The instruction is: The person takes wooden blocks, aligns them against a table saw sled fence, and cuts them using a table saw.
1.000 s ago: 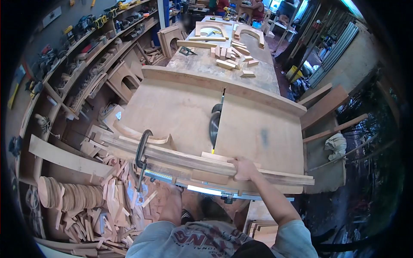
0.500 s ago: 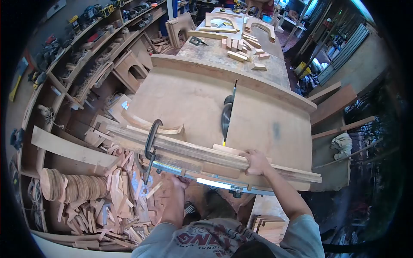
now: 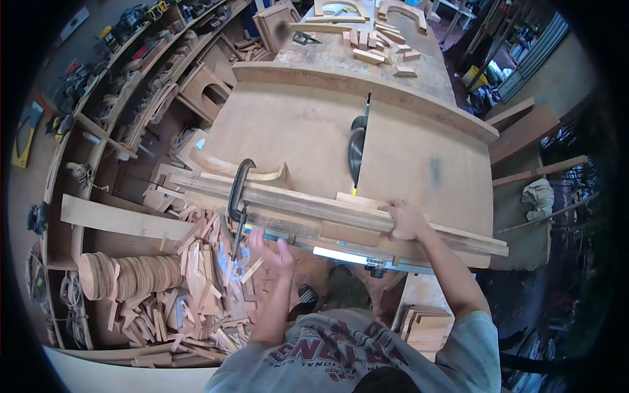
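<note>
My right hand (image 3: 406,220) is closed over the near wooden rail (image 3: 314,208) of a table saw sled (image 3: 288,131). A small wood block (image 3: 357,199) lies against that rail beside my fingertips, in line with the saw blade (image 3: 356,154) standing in the sled's slot. My left hand (image 3: 272,253) is raised in front of the saw's edge, empty, with its fingers apart. Close to it, a C-clamp (image 3: 237,193) grips the rail. A curved wood piece (image 3: 242,171) rests on the sled behind the clamp.
Beyond the sled's far rail (image 3: 367,95), a long workbench (image 3: 429,75) carries cut blocks (image 3: 370,56) and arched frames. Offcuts (image 3: 196,281) and stacked rounded pieces (image 3: 131,276) pile up at lower left. Tool shelves (image 3: 137,65) line the left wall. Stacked boards (image 3: 426,327) stand by my right side.
My left hand has risen from below the saw's front edge toward the clamp, its fingers spreading. My right hand stays on the rail. The view has shifted slightly.
</note>
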Available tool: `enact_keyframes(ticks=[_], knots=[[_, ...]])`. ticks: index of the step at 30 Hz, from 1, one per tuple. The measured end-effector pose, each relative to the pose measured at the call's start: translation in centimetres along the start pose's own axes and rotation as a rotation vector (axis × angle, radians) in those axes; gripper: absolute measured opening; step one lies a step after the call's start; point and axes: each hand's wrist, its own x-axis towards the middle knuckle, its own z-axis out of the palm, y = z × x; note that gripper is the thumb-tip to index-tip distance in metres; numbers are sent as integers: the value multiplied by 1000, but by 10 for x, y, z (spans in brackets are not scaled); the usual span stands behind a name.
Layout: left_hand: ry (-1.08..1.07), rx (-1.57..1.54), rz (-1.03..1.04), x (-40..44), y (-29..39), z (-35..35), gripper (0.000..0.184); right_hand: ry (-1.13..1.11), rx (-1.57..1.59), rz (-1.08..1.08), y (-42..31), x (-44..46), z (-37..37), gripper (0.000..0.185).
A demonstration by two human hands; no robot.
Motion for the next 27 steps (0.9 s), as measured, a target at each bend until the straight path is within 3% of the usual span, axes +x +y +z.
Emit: enact_keyframes(ticks=[1, 3, 8, 27], knots=[[-19, -29, 190, 37, 10, 7, 61, 20, -3, -7, 0, 0, 0, 88], [-43, 16, 354, 94, 22, 27, 64, -28, 10, 17, -7, 0, -10, 89], [-200, 113, 407, 129, 11, 72, 62, -21, -9, 4, -6, 0, -10, 89], [-272, 83, 291, 173, 5, 161, 65, -57, -7, 2, 44, 76, -52, 91]])
